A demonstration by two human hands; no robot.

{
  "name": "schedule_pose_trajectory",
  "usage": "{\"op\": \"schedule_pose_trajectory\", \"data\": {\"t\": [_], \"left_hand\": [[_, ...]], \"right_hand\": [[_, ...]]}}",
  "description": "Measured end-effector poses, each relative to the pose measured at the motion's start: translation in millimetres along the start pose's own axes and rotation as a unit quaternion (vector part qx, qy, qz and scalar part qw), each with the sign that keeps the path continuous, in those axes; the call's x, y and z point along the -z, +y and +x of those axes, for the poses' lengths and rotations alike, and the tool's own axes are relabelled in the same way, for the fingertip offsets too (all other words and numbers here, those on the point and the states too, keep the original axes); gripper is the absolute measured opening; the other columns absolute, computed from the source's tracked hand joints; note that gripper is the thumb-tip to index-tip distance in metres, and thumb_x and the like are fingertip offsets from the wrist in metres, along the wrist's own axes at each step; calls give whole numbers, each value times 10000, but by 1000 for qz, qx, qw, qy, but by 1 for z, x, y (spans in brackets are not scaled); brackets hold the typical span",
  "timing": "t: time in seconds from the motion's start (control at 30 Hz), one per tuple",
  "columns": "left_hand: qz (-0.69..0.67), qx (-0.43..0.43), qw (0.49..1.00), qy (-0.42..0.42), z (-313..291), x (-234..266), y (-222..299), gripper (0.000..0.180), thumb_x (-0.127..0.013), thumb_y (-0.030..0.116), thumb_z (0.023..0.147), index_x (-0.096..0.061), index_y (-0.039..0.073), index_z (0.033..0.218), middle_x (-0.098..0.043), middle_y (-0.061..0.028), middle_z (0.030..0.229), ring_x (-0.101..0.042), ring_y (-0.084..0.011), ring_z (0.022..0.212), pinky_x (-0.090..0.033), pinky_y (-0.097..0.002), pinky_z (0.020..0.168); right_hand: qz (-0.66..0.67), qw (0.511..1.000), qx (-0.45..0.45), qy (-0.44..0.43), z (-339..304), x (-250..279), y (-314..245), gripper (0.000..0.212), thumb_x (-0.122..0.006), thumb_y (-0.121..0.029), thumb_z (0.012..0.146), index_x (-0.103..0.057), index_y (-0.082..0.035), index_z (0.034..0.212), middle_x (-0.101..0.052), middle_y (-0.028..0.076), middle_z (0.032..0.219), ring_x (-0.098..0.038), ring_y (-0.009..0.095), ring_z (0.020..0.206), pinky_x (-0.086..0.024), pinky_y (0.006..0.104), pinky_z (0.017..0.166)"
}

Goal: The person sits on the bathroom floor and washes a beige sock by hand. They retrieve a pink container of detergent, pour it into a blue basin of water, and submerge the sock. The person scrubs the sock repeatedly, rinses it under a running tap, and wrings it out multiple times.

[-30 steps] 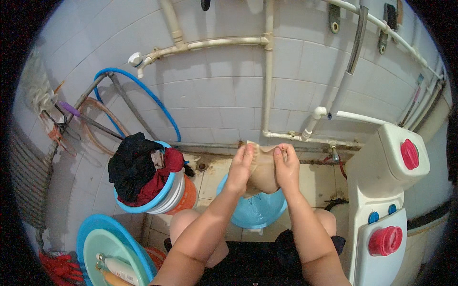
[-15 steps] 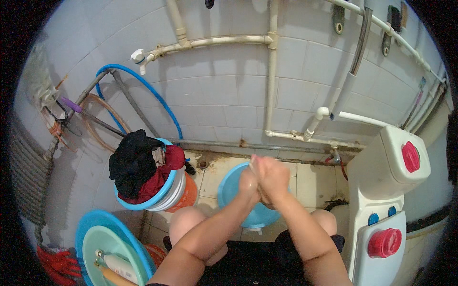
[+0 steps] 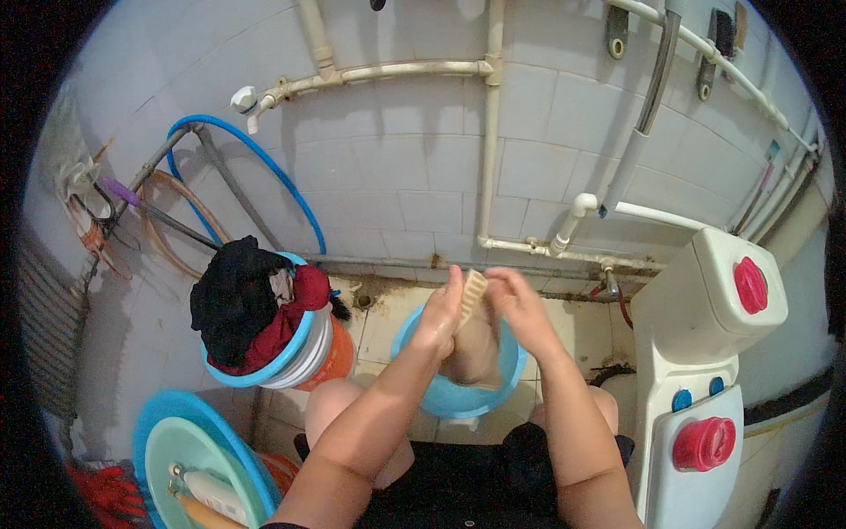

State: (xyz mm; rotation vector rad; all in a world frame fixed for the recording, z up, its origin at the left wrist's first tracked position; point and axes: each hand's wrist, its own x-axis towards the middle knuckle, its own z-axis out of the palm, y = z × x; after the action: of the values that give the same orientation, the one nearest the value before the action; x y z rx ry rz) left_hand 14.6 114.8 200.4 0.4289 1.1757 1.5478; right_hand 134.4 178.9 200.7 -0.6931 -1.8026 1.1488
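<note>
A limp piece of tan fabric (image 3: 476, 353) with a ribbed cream band, perhaps a sock, hangs over the light-blue basin (image 3: 458, 403) on the floor between my knees. My left hand (image 3: 441, 316) is closed on the band, thumb pointing up along it. Beside the fabric's right edge is my right hand (image 3: 526, 313), its fingers curved toward it and slightly blurred. Whether those fingertips grip the fabric cannot be made out. The fabric's lower end dips in front of the basin's inside.
To the left, a blue-rimmed bucket (image 3: 291, 357) is heaped with black and dark red clothes (image 3: 233, 304). Nested basins (image 3: 163, 432) holding bottles stand nearer. A white appliance (image 3: 696, 326) with red knobs stands right. Pipes (image 3: 388, 72) and a blue hose (image 3: 291, 176) run along the wall.
My hands were clasped together over the basin; they have moved apart, exposing the tan fabric hanging between them. The whole view has shifted slightly.
</note>
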Motion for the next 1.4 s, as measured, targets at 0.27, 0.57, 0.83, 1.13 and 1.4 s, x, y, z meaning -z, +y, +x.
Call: {"op": "schedule_pose_trajectory", "data": {"t": [0.27, 0.57, 0.83, 1.13, 1.4], "left_hand": [[372, -81, 900, -213, -7, 11, 27, 391, -596, 327, 855, -547, 6, 1073, -598, -65, 958, -523, -107, 890, -425, -276, 809], [188, -9, 956, -225, -5, 32, 24, 380, -615, 237, 846, -513, 1, 1125, -593, -73, 1037, -544, -134, 964, -434, -291, 855], [-204, 3, 974, -102, 14, 23, 7, 326, -428, 391, 927, -506, 80, 869, -557, -73, 757, -556, -175, 680, -487, -322, 621], [-232, 39, 971, 31, -11, -17, -20, 470, -404, 534, 888, -521, 100, 754, -558, -44, 698, -548, -180, 685, -448, -327, 644], [-230, 80, 970, 23, 9, 12, -26, 422, -423, 457, 911, -581, 73, 986, -624, -76, 856, -590, -199, 768, -450, -370, 804]], "right_hand": [[220, 955, -192, -52, -1, 11, 2, 277, -561, -294, 883, -600, -26, 943, -611, 26, 868, -520, 85, 788, -437, 257, 713], [269, 938, -77, 203, 16, 46, 11, 255, -431, -269, 948, -532, -39, 994, -582, 47, 888, -550, 129, 799, -456, 275, 732], [-255, 921, 295, 0, -40, -40, -46, 62, -615, -102, 730, -625, -80, 788, -607, 79, 728, -579, 246, 617, -471, 350, 553], [-365, 930, 43, 7, -10, -49, -25, 341, -473, -414, 860, -620, -120, 771, -606, 112, 647, -600, 284, 569, -458, 422, 487], [-427, 899, 58, -80, -20, -59, -27, 377, -518, -426, 839, -597, -63, 779, -616, 142, 719, -591, 326, 633, -465, 407, 561]]}}
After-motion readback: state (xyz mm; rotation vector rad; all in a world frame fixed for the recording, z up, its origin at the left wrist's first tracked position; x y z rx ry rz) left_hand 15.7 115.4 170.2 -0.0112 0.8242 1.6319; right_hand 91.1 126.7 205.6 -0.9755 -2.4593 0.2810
